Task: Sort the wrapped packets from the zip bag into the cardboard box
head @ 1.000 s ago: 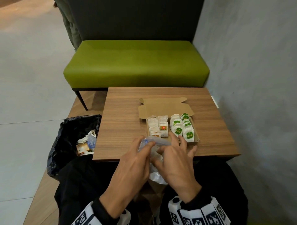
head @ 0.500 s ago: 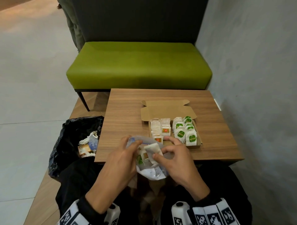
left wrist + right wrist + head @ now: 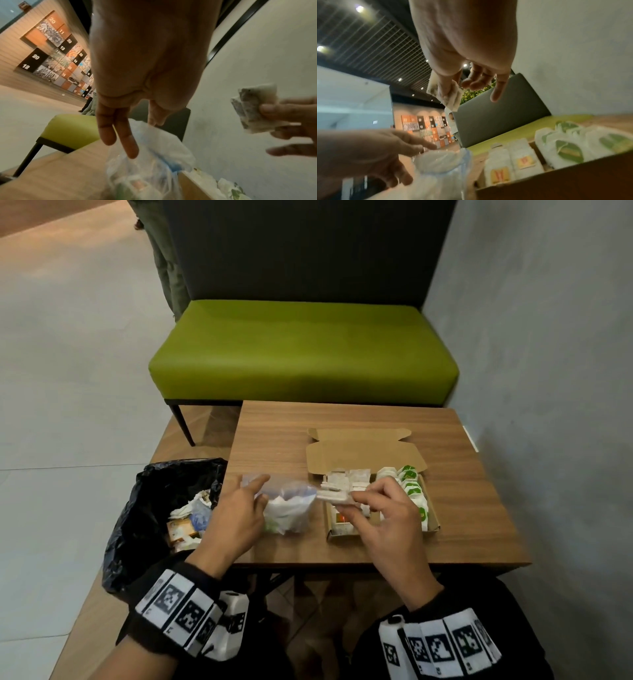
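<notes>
A clear zip bag (image 3: 289,510) with several packets inside stands on the wooden table (image 3: 472,508), left of the cardboard box (image 3: 433,525). My left hand (image 3: 257,491) holds the bag by its open mouth, as the right wrist view shows with the left hand (image 3: 421,148) on the zip bag (image 3: 440,165). My right hand (image 3: 356,498) pinches a white wrapped packet (image 3: 334,496) above the box's left column; the packet (image 3: 254,108) is also in the left wrist view. Orange-marked packets (image 3: 523,161) fill the box's left side and green-marked packets (image 3: 411,486) its right.
The box's lid (image 3: 366,453) lies open toward the far side. A black bin bag (image 3: 137,529) with rubbish stands on the floor left of the table. A green bench (image 3: 301,354) is behind the table and a grey wall (image 3: 548,405) runs along the right.
Both hands rose from the table's front edge. My left hand carried the zip bag left onto the table. My right hand drew a white packet out and moved it right over the box.
</notes>
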The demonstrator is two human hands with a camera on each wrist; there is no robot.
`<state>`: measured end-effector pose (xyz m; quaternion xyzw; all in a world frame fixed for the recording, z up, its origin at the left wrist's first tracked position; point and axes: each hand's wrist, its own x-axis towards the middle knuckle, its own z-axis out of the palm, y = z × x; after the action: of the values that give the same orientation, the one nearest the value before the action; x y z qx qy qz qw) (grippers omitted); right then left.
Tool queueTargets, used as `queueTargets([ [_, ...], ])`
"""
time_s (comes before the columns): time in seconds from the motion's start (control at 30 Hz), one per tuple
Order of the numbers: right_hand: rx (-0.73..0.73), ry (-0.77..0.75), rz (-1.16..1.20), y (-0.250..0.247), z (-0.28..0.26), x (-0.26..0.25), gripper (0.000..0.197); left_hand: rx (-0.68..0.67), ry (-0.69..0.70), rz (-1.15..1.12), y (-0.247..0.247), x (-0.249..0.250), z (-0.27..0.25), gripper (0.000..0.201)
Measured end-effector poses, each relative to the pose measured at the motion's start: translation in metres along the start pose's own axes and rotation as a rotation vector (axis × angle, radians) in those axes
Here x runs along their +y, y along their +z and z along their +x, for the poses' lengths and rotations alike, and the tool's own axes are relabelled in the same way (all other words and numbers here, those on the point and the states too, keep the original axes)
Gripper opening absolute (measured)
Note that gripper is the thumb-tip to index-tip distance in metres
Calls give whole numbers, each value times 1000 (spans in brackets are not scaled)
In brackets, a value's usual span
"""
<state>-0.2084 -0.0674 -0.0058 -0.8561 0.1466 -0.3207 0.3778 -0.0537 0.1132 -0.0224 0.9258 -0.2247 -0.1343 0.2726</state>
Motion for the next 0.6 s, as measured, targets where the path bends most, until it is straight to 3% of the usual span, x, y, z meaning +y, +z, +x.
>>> queueTargets([
  [0.1,3,-220,-317,2,4,10,28,11,-24,40,0,6,4,44],
  [0.17,9,-337,-432,5,6,14,24,136,-8,131,-3,16,-4,44],
  [0.23,22,-404,-457,8,7,17,20,259,105,52,-4,30,-18,43],
  [0.3,44,-440,-470,12,5,22,17,120,99,-298,2,48,-31,53],
  [0.4,54,-450,-460,14,0,29,14,-253,-130,-922,14,64,-35,61],
  [0.5,13,-474,-402,11,0,31,16,-389,-128,-1078,20,61,-32,39],
  [0.6,-51,-388,-264,7,-1,35,28,-348,-123,-1114,26,61,-29,19],
])
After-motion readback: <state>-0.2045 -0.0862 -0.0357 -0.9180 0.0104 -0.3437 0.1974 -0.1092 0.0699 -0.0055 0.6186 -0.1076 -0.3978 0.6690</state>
